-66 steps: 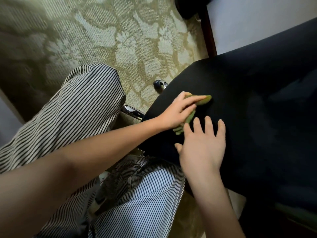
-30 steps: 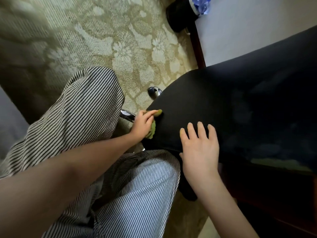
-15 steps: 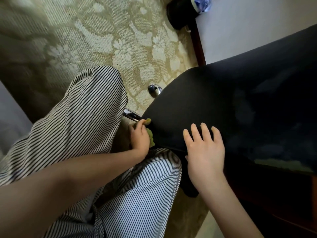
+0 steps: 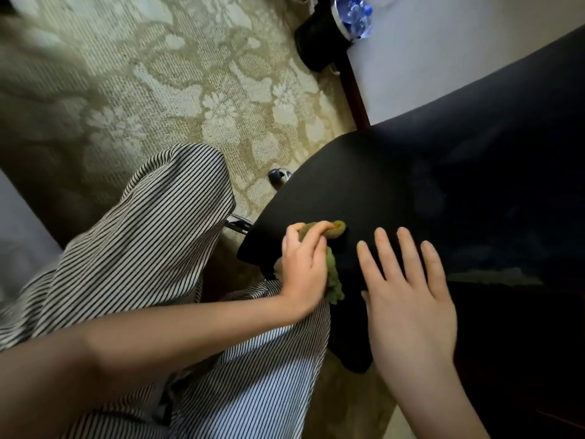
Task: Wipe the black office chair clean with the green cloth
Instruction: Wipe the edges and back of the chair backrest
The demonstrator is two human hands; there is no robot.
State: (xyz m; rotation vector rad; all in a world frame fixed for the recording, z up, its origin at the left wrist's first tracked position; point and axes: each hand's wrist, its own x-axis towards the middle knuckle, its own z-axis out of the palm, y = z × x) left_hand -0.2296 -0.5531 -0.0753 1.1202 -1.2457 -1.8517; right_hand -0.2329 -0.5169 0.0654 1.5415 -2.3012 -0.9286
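A person in striped trousers [image 4: 152,242] is leaning over a black office chair [image 4: 364,185], seen from above through a head-worn camera. The left hand [image 4: 304,267] is gripping a green cloth [image 4: 336,282], its fingers curling over the bunched fabric and pressing it against the dark seat close to the near edge; one fold of the cloth is poking out past the fingertips, and the rest is trailing down beside the heel of the hand. The right hand [image 4: 408,299] is lying flat on the seat just beside the cloth, fingers straight and slightly spread, holding nothing. The two hands are sitting near each other but not touching. Below the seat edge, a chrome part of the chair base [image 4: 278,177] is catching the light over a patterned beige carpet [image 4: 177,83]. At the top of the picture a dark round container [image 4: 319,42] is standing on the carpet next to a pale wall [image 4: 443,58], with something blue and shiny showing at its rim, too blurred to identify.
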